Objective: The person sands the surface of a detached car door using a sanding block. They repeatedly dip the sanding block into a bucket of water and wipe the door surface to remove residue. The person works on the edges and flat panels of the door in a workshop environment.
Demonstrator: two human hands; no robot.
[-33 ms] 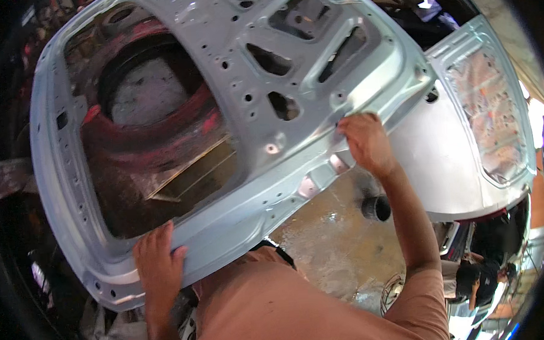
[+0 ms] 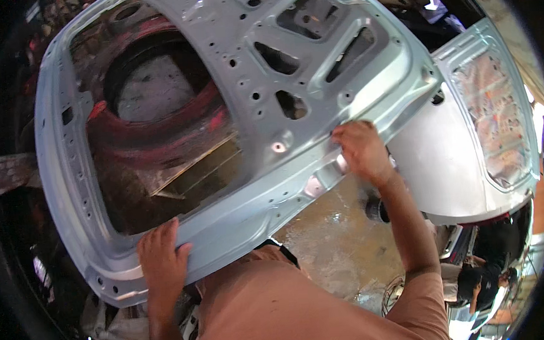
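A bare grey metal car door (image 2: 264,133), with a large window opening and several cutouts, lies tilted across the view in front of my body. My left hand (image 2: 164,257) grips its near lower-left frame, fingers laid over the metal toward the window edge and the thumb apart. Farther right, my right hand (image 2: 363,151) is closed over the near edge, its fingers curled on the metal beside the cutouts. The undersides of both grips are hidden.
Through the window opening shows a dark red, worn round rim (image 2: 159,123). Right of the door stands a silver vehicle door (image 2: 431,161) with a plastic-covered inner panel. A dark cylinder (image 2: 375,210) sits on the wet-looking floor (image 2: 331,247). Another person (image 2: 484,282) is at the far right.
The car door sits slightly farther right in view. My right hand has shifted a little left and nearer along its edge; my left hand keeps its place on the frame.
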